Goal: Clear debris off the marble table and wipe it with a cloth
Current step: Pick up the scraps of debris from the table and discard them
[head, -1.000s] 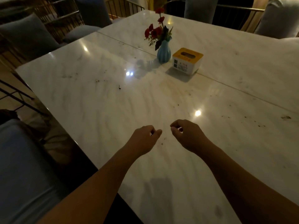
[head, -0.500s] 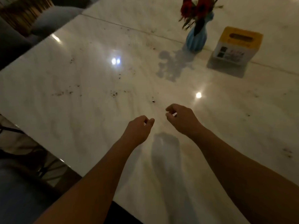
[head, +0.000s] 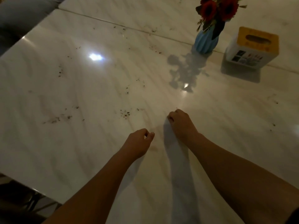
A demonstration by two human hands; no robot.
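Your left hand (head: pixel 139 141) hovers over the marble desk (head: pixel 72 151) with its grip closed, thumb against curled fingers and nothing visible inside. Your right hand (head: pixel 182 123) is just beside it and a little farther out, fingers curled down toward the surface, so you cannot tell whether its grip holds a crumb. Dark debris (head: pixel 125 113) lies scattered over the desk ahead and to the left of both hands, and a blue vase (head: pixel 205 43) of red flowers (head: pixel 216 8) stands beside a tissue box (head: pixel 252 49) at the far right.

marble table (head: pixel 80 159) | debris (head: pixel 125 113) | blue vase (head: pixel 205 42) | tissue box (head: pixel 252 49)
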